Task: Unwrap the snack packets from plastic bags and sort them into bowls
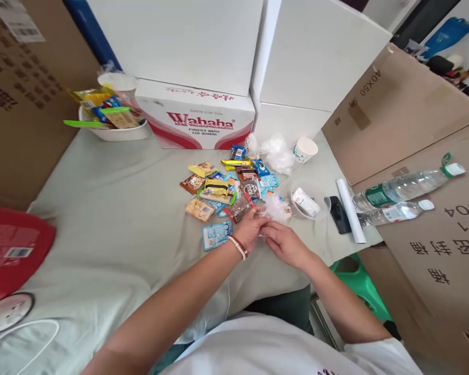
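My left hand [249, 228], with a beaded bracelet on its wrist, and my right hand [286, 242] meet at the front of a snack pile. Their closed fingers pinch a crumpled clear plastic bag [275, 207]; the exact grip is partly hidden. Just beyond my left fingers lies a dark red snack packet [239, 207]. Left of that hand is a light blue flat packet [218, 235]. Behind are a clear-wrapped biscuit pack [199, 209], a yellow packet [203, 169] and several other wrapped snacks. A clear round bowl [317, 212] with a white packet [305, 202] stands right of the bag.
A Wahaba-printed carton [197, 122] stands behind the pile. At the back left is a white basket [121, 134] of snacks. A paper cup [305, 149], more crumpled plastic bags [275, 153], a white roll [350, 211] and plastic bottles [408, 185] are on the right.
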The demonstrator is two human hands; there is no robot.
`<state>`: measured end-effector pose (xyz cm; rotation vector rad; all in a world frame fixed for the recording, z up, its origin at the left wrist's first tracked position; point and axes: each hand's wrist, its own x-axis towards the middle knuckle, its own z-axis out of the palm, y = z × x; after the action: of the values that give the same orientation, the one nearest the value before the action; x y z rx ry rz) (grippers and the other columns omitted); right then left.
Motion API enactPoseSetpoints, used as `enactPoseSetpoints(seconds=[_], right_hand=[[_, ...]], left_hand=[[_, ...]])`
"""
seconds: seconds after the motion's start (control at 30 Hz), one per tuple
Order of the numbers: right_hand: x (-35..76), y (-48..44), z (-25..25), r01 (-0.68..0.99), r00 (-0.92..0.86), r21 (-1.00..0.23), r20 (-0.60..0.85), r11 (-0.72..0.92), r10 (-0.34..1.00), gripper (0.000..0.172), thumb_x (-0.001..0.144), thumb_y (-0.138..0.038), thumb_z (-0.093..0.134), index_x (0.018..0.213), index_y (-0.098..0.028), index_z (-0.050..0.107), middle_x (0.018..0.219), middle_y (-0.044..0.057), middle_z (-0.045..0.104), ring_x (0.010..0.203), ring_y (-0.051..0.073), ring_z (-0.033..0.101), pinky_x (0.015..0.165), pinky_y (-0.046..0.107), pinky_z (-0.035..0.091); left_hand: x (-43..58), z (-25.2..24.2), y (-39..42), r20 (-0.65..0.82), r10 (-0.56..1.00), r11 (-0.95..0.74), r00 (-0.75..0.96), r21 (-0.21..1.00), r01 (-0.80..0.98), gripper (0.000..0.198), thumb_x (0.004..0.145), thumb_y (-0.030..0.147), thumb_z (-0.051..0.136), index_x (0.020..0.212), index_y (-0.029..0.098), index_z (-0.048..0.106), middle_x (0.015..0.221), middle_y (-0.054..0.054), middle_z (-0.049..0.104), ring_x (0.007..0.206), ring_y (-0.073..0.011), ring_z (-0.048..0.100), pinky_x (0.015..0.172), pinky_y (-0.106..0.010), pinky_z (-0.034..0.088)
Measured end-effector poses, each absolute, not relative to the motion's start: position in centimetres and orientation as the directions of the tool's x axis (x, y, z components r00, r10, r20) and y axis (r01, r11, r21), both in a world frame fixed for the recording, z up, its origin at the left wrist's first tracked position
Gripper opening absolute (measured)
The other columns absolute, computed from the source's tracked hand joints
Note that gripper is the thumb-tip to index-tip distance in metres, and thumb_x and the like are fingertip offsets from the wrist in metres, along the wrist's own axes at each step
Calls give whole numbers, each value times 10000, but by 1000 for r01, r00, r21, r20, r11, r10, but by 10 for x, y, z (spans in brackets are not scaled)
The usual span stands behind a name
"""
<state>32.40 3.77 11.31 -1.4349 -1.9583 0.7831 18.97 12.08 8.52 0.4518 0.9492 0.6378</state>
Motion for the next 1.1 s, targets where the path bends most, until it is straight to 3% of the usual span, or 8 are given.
enactPoseSetpoints(seconds=[0.13,0.23,0.4,0.57,0.77,0.87,1.0,1.1], right_hand=[[376,20,115,834,200,-552,276,-16,940,347,991,-348,574,1314,-324,697,1409,87,637,979,228,721,869,400,615],[426,24,93,888,374,-385,286,-251,882,370,931,-427,633,1236,-245,736,1441,136,589,934,247,693,840,449,605],[472,69,57,909,310,-376,317,-181,897,327,991,-406,507,876,-224,753,1013,114,727,953,275,634,1012,538,496],[472,148,56,893,224,-441,268,-88,937,270,985,-383,532,852,-243,721,979,89,719,960,250,598,1060,495,442],[451,234,59,916,128,-399,202,-38,971,253,955,-308,529,848,-200,732,900,117,680,1022,279,533,1055,465,440],[446,229,69,910,114,-414,166,-36,980,244,928,-317,563,991,-181,755,1006,135,706,1088,308,536,1066,495,445],[427,182,81,900,182,-433,265,-52,947,378,994,-369,501,1295,-230,681,1449,145,566,1281,340,513,1095,513,440],[399,156,74,918,116,-395,206,-25,972,376,1013,-391,499,1342,-290,652,1462,116,563,1257,334,551,969,464,508]], left_hand=[[191,64,138,-619,728,686,296,660,-306,311,652,220,808,801,223,536,575,86,496,455,-73,426,448,-188,307],[180,62,147,-592,775,632,222,709,-313,333,654,277,793,739,231,475,543,102,442,421,-54,329,421,-191,183],[161,69,146,-517,850,521,105,792,-319,391,644,374,804,783,239,464,517,134,381,435,-47,291,448,-188,174],[137,70,130,-460,888,444,-13,863,-242,447,635,461,797,842,245,466,531,140,407,421,-52,319,444,-195,204],[106,73,104,-476,872,455,-117,875,-165,518,583,449,855,895,240,498,542,142,437,414,-50,312,424,-203,218],[84,78,89,-507,855,487,-108,857,-165,527,561,467,878,885,214,549,589,118,497,450,-43,331,434,-196,242],[54,79,71,-562,818,545,-120,825,-152,545,530,468,893,914,190,623,667,63,605,580,-94,512,529,-208,405],[41,76,65,-593,795,576,-129,804,-144,590,486,465,916,923,188,633,742,38,657,655,-123,582,599,-233,472]])
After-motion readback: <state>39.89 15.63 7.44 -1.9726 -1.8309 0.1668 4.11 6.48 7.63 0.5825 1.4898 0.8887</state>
